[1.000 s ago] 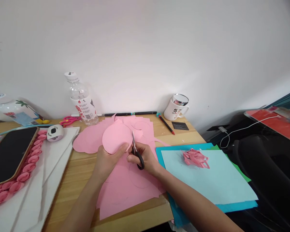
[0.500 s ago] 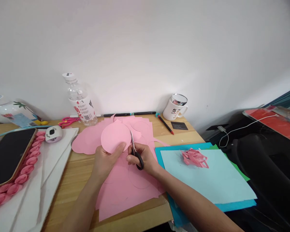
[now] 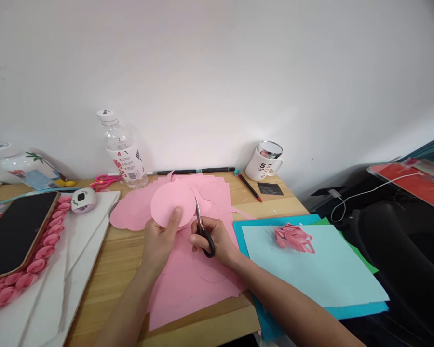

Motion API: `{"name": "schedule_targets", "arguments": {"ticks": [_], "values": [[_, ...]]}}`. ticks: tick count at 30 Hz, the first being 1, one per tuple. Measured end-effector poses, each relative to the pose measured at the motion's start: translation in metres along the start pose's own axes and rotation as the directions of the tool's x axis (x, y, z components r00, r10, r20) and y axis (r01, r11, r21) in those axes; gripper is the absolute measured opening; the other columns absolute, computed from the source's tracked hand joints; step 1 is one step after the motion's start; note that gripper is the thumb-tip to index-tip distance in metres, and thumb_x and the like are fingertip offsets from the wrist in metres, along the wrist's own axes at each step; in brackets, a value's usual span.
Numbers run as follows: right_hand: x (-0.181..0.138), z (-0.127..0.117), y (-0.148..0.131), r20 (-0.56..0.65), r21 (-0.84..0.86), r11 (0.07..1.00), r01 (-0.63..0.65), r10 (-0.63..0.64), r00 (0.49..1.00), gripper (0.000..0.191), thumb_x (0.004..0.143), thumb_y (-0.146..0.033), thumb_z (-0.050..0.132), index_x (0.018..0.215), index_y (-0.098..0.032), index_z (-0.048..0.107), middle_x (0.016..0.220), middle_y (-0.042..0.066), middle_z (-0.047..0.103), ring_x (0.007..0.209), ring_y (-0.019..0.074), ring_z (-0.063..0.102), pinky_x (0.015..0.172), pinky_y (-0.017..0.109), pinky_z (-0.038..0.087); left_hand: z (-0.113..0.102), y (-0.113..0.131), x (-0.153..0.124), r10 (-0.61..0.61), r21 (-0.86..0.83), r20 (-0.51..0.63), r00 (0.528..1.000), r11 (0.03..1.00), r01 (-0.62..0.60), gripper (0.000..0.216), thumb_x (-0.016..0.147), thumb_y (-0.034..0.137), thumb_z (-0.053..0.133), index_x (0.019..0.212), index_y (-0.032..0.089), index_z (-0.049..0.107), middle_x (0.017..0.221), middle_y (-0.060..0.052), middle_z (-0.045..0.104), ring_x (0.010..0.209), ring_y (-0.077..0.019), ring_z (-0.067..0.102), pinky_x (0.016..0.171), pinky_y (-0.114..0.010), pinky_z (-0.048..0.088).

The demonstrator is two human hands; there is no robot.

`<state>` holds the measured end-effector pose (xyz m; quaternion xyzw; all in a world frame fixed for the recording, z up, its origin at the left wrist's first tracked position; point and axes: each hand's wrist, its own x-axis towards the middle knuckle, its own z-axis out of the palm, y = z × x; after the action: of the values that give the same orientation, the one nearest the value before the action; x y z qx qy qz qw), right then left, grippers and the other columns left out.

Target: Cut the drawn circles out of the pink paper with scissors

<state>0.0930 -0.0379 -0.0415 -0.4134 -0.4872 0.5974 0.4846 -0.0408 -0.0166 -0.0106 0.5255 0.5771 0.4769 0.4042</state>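
Between thumb and fingers, my left hand [image 3: 162,236] grips a round pink paper piece [image 3: 168,202], its thumb lying on the face of the disc. My right hand [image 3: 215,238] has its fingers in the black handles of a pair of scissors [image 3: 198,212]. The blades point up and away, right along the disc's right edge, and look nearly closed. Beneath both hands lie pink paper sheets [image 3: 188,299] with circles drawn in pencil. Several cut pink rounds [image 3: 128,209] are heaped behind my left hand.
Crumpled pink scraps [image 3: 294,237] sit on light blue paper [image 3: 311,279] at right. A bottle [image 3: 126,159], a mug [image 3: 262,164] and a red-tipped pencil [image 3: 249,185] stand or lie by the wall. A phone [image 3: 20,231] rests among pink paper roses [image 3: 45,251] at left.
My left thumb has shifted left and up on the pink disc. The scissors remain at its right edge, and the whole view has moved slightly.
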Motion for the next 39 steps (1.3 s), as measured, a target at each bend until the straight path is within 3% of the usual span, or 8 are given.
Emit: {"name": "schedule_targets", "arguments": {"ticks": [5,11,20,33,39], "values": [[0.0008,0.0019,0.0029,0.004,0.014,1.0,0.021,-0.021,1.0,0.038,0.057,-0.045,0.077,0.064,-0.017,0.052,0.05,-0.005,0.048,0.046,0.0083,0.041,0.045,0.022,0.034,0.0016,0.0038,-0.0017,-0.06,0.021,-0.002,0.998,0.998,0.06,0.038,0.063,0.042,0.069,0.088,0.013,0.068,0.09,-0.01,0.073,0.084,-0.0235,0.066,0.07,-0.03,0.053],[0.0043,-0.0016,0.0016,-0.068,-0.007,0.999,0.053,-0.054,0.996,0.042,0.052,-0.044,0.08,0.059,-0.016,0.048,0.055,-0.005,0.042,0.051,0.0073,0.034,0.05,0.022,0.032,-0.0004,0.0039,-0.0007,0.001,-0.026,0.137,0.991,1.0,0.002,0.038,0.065,0.039,0.069,0.095,0.015,0.067,0.1,-0.008,0.071,0.095,-0.0236,0.065,0.079,-0.031,0.053],[0.0044,-0.0029,0.0043,-0.081,-0.03,0.999,0.025,-0.027,0.996,0.048,0.053,-0.042,0.08,0.064,-0.019,0.039,0.057,-0.006,0.041,0.053,0.0077,0.035,0.048,0.021,0.028,-0.0008,0.0017,-0.0012,-0.034,0.008,0.129,0.991,0.999,0.033,0.038,0.062,0.04,0.07,0.089,0.015,0.069,0.091,-0.007,0.074,0.087,-0.0246,0.067,0.073,-0.032,0.055],[0.0034,-0.0013,-0.0012,-0.064,0.0,0.999,-0.037,0.037,0.997,0.042,0.053,-0.039,0.079,0.066,-0.017,0.047,0.057,-0.006,0.043,0.051,0.0071,0.032,0.047,0.022,0.024,-0.0017,0.0048,-0.0018,-0.062,0.007,0.093,0.994,0.998,0.062,0.038,0.06,0.04,0.072,0.086,0.012,0.07,0.086,-0.009,0.074,0.083,-0.0247,0.068,0.067,-0.031,0.056],[0.0033,-0.0008,-0.0017,-0.087,-0.007,0.998,-0.062,0.061,0.994,0.037,0.054,-0.038,0.076,0.071,-0.017,0.051,0.059,-0.004,0.049,0.052,0.0088,0.04,0.049,0.023,0.029,-0.0029,0.0013,-0.0003,-0.044,-0.021,0.112,0.993,0.999,0.047,0.037,0.061,0.043,0.071,0.08,0.011,0.07,0.082,-0.008,0.074,0.079,-0.024,0.069,0.063,-0.028,0.055]]}}
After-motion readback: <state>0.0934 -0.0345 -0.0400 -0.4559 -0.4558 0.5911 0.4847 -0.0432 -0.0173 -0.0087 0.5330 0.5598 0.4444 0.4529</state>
